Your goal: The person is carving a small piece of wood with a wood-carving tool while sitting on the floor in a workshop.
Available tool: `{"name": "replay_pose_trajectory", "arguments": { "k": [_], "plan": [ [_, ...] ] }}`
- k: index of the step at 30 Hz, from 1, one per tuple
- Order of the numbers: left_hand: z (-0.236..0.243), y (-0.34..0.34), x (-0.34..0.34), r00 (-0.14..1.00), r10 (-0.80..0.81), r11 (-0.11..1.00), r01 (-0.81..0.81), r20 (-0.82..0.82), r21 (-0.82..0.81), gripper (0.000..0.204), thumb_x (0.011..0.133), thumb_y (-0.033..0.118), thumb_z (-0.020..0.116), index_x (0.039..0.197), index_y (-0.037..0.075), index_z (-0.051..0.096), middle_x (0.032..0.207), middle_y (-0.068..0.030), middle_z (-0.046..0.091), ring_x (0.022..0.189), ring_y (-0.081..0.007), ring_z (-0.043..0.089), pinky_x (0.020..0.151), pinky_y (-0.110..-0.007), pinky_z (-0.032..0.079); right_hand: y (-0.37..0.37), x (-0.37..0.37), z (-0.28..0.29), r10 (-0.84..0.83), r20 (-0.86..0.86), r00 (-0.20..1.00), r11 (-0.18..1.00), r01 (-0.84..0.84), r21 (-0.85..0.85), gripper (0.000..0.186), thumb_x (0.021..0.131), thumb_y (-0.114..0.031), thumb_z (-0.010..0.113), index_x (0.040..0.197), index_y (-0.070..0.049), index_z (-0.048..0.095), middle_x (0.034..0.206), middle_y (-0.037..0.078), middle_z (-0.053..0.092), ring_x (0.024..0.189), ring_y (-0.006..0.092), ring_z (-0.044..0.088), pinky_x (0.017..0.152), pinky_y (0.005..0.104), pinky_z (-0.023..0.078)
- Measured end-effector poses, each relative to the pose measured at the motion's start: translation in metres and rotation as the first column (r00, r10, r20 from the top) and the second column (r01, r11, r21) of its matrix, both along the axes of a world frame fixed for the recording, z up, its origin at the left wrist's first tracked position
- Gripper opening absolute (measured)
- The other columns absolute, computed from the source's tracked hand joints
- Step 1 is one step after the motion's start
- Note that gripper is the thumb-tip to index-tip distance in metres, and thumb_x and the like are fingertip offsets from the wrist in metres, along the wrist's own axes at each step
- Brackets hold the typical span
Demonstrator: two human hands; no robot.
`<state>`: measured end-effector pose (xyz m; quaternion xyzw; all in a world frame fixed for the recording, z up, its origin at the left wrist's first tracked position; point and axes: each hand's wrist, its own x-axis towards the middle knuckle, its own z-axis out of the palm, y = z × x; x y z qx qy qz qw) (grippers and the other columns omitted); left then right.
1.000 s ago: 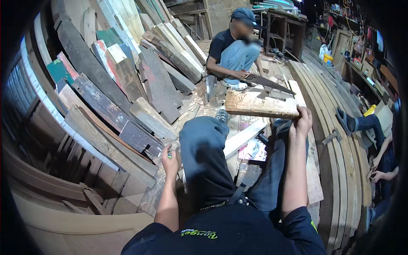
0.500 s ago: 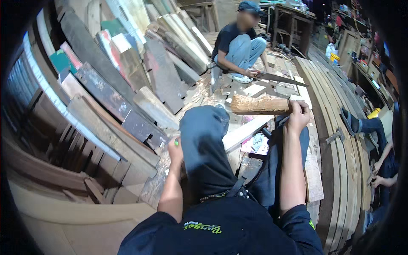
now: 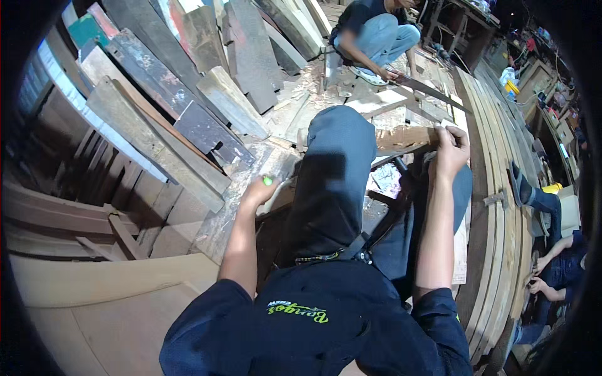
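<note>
My right hand (image 3: 451,149) grips one end of a rough, chipped piece of wood (image 3: 406,139) beyond my right knee. The wood's other end runs left, behind my left knee. My left hand (image 3: 257,191) is low beside my left leg, its fingers closed. A bright green bit (image 3: 268,180) shows at those fingers; the rest of what it belongs to is hidden. Beneath the left hand lies a worn, dusty board (image 3: 233,199).
Ahead, a squatting person (image 3: 373,41) holds a handsaw (image 3: 429,93) over scrap wood. Boards (image 3: 150,84) lean in rows at the left. Long planks (image 3: 501,250) lie at my right with a hammer-like tool (image 3: 495,198) on them. Another person's hands (image 3: 538,276) are at far right.
The view has shifted, so the surroundings sit higher in the picture. The piece of wood is now lower and partly behind my left knee. My left hand has come forward over the board.
</note>
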<state>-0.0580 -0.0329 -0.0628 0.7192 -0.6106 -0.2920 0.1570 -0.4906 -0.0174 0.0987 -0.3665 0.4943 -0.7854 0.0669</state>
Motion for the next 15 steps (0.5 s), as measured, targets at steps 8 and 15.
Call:
{"name": "replay_pose_trajectory", "arguments": {
  "k": [8, 15],
  "plan": [
    [-0.095, 0.034, 0.017, 0.999, 0.03, 0.992, -0.024, -0.044, 0.122, 0.056, 0.095, 0.033, 0.043, 0.136, -0.006, 0.033, 0.111, -0.0333, 0.06, 0.11, -0.0446, 0.056, 0.093, -0.049, 0.043, 0.005, -0.005, 0.002, -0.048, -0.036, 0.998, 0.999, 0.048, 0.007, 0.019, 0.069, -0.003, 0.079, 0.08, -0.001, 0.064, 0.083, 0.004, 0.063, 0.078, 0.0126, 0.056, 0.075, 0.0275, 0.046],
    [-0.084, 0.061, -0.034, 0.843, -0.151, 0.986, 0.166, -0.516, -0.017, 0.051, 0.096, 0.04, 0.046, 0.116, -0.004, 0.062, 0.119, -0.0145, 0.064, 0.11, -0.0261, 0.057, 0.094, -0.035, 0.04, 0.016, -0.004, 0.002, -0.013, 0.006, 1.0, 1.0, 0.013, -0.021, 0.019, 0.073, 0.003, 0.076, 0.083, -0.002, 0.062, 0.079, 0.002, 0.059, 0.073, 0.0106, 0.054, 0.067, 0.0241, 0.042]
  ]
}}
